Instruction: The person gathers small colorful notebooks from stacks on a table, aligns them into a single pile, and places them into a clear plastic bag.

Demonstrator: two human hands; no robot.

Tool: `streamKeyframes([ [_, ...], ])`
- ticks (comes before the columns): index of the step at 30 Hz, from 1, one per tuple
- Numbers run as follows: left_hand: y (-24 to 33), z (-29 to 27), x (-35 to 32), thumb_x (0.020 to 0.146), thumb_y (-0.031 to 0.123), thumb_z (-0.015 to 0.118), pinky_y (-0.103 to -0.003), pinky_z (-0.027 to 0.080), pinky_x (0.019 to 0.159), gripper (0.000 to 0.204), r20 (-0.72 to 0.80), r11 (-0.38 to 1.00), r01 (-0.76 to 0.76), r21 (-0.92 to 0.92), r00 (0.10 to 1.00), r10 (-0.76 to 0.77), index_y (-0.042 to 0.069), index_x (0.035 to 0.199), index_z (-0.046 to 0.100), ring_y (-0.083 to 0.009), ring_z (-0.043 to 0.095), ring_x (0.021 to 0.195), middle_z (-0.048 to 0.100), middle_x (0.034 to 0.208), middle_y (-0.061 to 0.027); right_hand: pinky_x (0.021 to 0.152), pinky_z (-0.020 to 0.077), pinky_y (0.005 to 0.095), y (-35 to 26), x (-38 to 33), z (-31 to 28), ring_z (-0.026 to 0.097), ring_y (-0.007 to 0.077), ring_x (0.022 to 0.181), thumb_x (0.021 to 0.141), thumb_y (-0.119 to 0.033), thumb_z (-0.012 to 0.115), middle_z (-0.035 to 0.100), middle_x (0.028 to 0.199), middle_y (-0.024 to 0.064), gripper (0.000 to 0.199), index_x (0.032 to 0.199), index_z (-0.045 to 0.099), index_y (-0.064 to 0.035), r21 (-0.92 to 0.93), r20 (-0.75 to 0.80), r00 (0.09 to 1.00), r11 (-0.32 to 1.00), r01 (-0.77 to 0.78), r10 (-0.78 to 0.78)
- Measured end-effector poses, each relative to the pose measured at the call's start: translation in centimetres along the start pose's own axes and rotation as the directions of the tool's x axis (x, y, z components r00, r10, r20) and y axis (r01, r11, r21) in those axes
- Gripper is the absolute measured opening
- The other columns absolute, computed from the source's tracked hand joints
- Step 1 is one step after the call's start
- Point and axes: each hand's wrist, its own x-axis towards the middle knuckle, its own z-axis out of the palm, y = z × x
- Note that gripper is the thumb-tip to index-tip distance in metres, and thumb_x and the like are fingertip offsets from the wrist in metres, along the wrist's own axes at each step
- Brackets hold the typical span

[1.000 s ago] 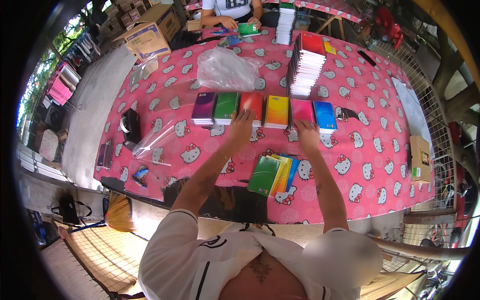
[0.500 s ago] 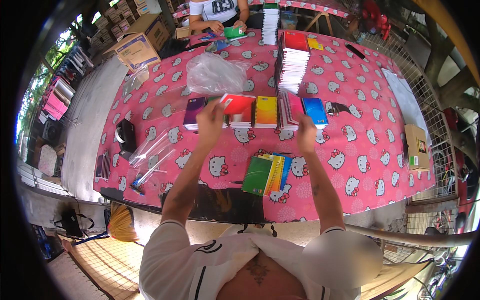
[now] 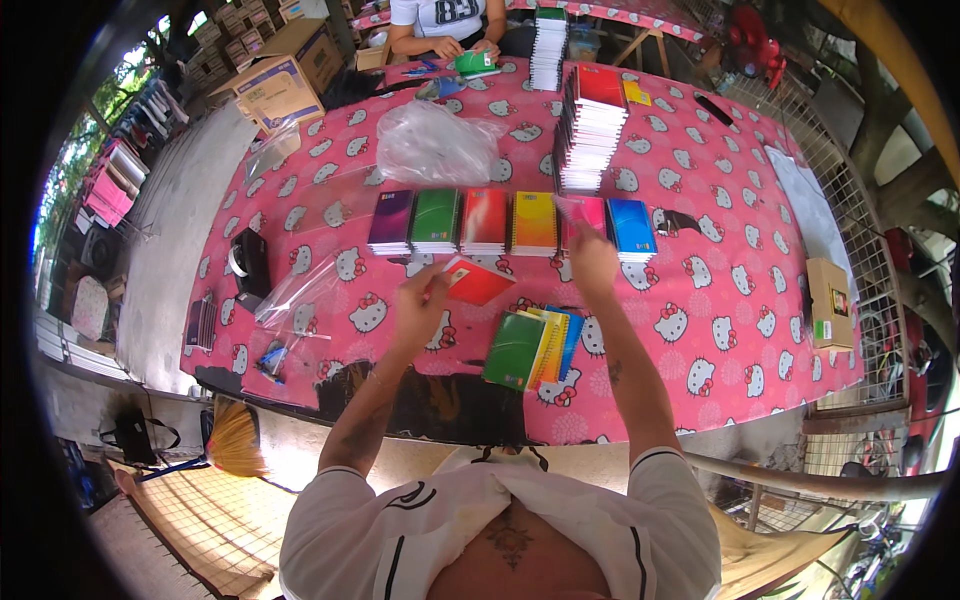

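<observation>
My left hand [image 3: 422,300] grips a red spiral notebook [image 3: 482,284] by its left edge, tilted above the table. My right hand [image 3: 594,266] reaches to the pink notebook [image 3: 588,214], its fingers closed at the cover and a little blurred. The pink one belongs to a row of notebook stacks: purple [image 3: 391,218], green [image 3: 436,216], red [image 3: 485,216], yellow [image 3: 535,220], pink and blue [image 3: 630,226]. Nearer me, a fanned set of notebooks lies on the cloth, with a green notebook [image 3: 514,348] on top and yellow and blue ones [image 3: 572,340] under it.
Behind the row stand a tall notebook stack [image 3: 588,140] and a crumpled clear plastic bag [image 3: 440,142]. Plastic sleeves [image 3: 300,295] and a black tape dispenser [image 3: 250,265] lie left. A cardboard box [image 3: 830,305] sits right. Across the table, another person [image 3: 450,30] handles a green notebook.
My left hand has brought the red notebook down toward me, away from the row. My right hand has shifted slightly left over the pink stack.
</observation>
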Motion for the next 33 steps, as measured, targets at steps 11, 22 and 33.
streamKeyframes([
  [11, -2.1, 4.1, -9.9, 0.085, 0.019, 0.070, -0.048, 0.045, 0.104, 0.033, 0.575, 0.701, -0.707, 0.095, 0.613, 0.541, 0.007, 0.115, 0.065, -0.0332, 0.059, 0.119, 0.061, 0.125, -0.0140, 0.099, 0.0479, 0.0405, 3.3, -11.6, -3.0, 0.058, 0.0359, 0.116, 0.076, 0.011, 0.052, 0.062, 0.131, 0.0156, 0.052, 0.125, 0.063, -0.0020, 0.259, 0.296, 0.719, 0.777, 0.574, -0.629],
  [22, -15.8, -7.9, 8.6, 0.085, 0.002, 0.054, -0.049, 0.054, 0.085, 0.052, 0.120, 0.349, -0.236, 0.907, 0.939, 0.322, 0.005, 0.136, 0.052, -0.0394, 0.059, 0.118, 0.058, 0.130, -0.0247, 0.094, 0.0506, 0.0438, 7.6, 0.1, -4.3, 0.064, 0.0319, 0.107, 0.086, 0.006, 0.054, 0.065, 0.122, 0.0119, 0.041, 0.124, 0.062, -0.0047, 0.025, 0.009, 0.991, 0.991, 0.131, -0.131],
  [33, 6.1, -1.1, 5.2, 0.099, 0.029, 0.051, -0.052, 0.055, 0.070, 0.027, 0.679, 0.521, -0.681, 0.515, 0.695, 0.236, 0.011, 0.111, 0.068, -0.0399, 0.068, 0.078, 0.067, 0.080, -0.0211, 0.106, 0.0391, 0.0437, 3.6, -14.4, -4.2, 0.051, 0.0248, 0.129, 0.081, 0.008, 0.060, 0.069, 0.115, 0.0074, 0.034, 0.110, 0.068, -0.0093, 0.442, 0.125, 0.844, 0.791, 0.423, -0.521],
])
